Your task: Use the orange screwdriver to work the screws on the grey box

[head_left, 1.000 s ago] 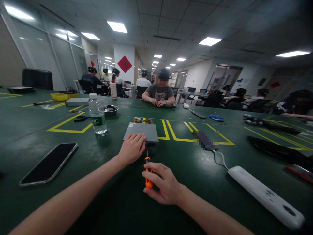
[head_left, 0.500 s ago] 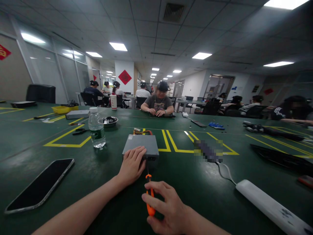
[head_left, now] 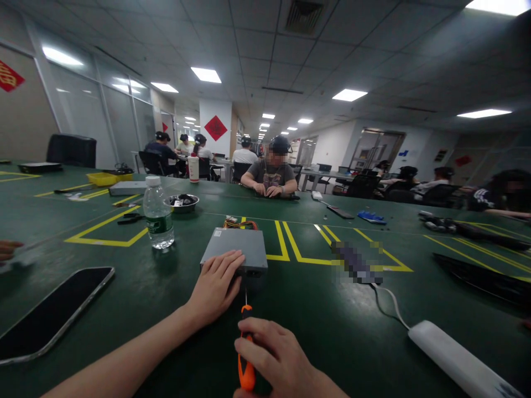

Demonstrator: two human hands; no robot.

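A grey metal computer power supply unit lies on the green table, its bundle of coloured wires at the far side. My left hand holds it, fingers over its top and thumb down at the near face. In my right hand is a screwdriver with an orange and black handle, gripped between thumb and fingers. Its thin shaft points away from me at the unit's near side, and the tip appears a little short of that face.
Left of the unit stand a water bottle, a metal bowl of small parts and a phone. Another person's hand shows at the left edge. A white power strip lies right. A person sits opposite.
The screwdriver has drawn back toward me, away from the unit's near face. My left hand stays on the unit. Another person's hand has come in at the left edge.
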